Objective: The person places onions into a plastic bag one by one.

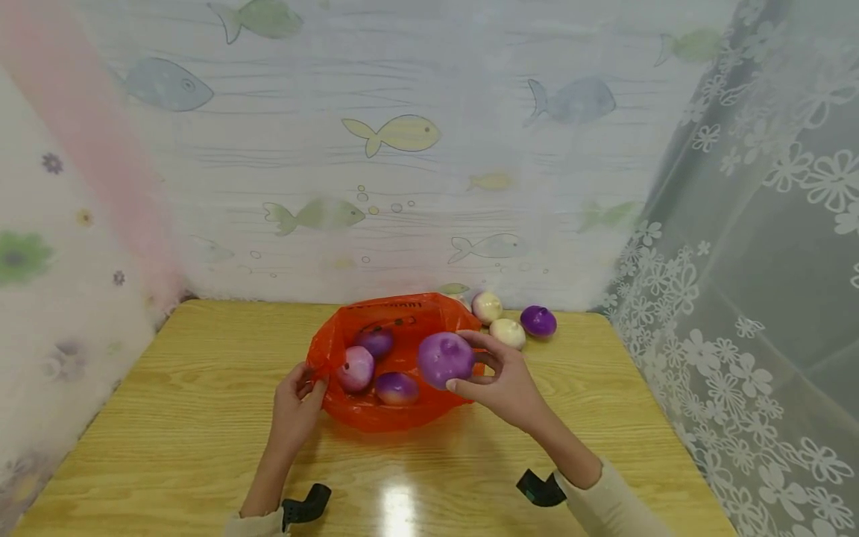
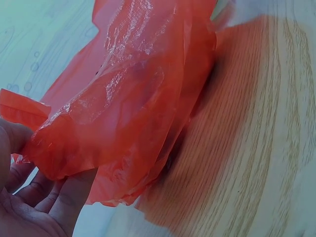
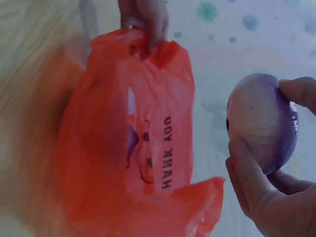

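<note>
A red plastic bag lies on the table with its mouth spread. My left hand pinches its left rim between thumb and fingers, and the left wrist view shows the bunched film in that grip. Inside sit several purple onions, among them a pinkish onion, a dark onion and a two-toned onion. Over the bag's right side, my right hand holds a purple onion by its sides. From the right wrist view this onion is pale on one face and purple on the other.
Behind the bag's right corner lie a whitish onion, a cream onion and a deep purple onion. The wooden table meets a fish-print curtain at the back. A lace-patterned curtain hangs on the right.
</note>
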A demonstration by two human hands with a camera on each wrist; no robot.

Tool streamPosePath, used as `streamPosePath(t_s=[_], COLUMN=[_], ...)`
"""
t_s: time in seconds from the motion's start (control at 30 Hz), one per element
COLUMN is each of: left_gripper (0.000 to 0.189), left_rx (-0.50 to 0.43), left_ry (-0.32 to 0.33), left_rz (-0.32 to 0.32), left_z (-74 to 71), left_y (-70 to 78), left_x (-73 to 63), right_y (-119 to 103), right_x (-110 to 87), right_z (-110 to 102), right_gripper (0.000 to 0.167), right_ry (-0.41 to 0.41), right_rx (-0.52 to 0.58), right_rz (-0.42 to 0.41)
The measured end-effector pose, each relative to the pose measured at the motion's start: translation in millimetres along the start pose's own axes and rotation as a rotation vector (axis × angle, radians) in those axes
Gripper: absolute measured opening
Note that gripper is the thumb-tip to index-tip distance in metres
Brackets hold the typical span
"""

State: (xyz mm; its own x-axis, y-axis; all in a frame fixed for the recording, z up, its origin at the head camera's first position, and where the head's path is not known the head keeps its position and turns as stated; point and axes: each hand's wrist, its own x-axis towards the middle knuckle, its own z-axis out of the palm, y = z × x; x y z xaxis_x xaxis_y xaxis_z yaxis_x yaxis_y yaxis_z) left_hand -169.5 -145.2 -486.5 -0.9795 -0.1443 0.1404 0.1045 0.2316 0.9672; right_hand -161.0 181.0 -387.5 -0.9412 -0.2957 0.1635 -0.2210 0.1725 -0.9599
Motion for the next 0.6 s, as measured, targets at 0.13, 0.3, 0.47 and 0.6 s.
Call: streamPosePath(t_s=[0.13,0.3,0.47,0.6], left_gripper=[0.033,0.033,0.033,0.035], left_rx=[0.003,0.0,-0.014,-0.015], left_ry=[0.005,0.016,0.028,0.039], left_rz=[-0.009,-0.01,-0.011,-0.01], left_z=[1.0,2.5,3.4,3.2], left_y=[0.5,-0.3,-0.2,1.3], left_x=[0.6,2.3,2.8,0.8], right_y=[-7.7,-9.1,0.8,8.8], right_x=[22.4,50.7,78.8,97.4], right_z=[15.4,33.5,49.0,59.1], right_gripper=[0.065,0.067,0.068,0.068], right_ry=[-0.058,-0.147,-0.247,-0.308], right_rx=[-0.08,-0.177,-0.282,-0.362], right_rz=[0.03,0.023,0.039,0.031])
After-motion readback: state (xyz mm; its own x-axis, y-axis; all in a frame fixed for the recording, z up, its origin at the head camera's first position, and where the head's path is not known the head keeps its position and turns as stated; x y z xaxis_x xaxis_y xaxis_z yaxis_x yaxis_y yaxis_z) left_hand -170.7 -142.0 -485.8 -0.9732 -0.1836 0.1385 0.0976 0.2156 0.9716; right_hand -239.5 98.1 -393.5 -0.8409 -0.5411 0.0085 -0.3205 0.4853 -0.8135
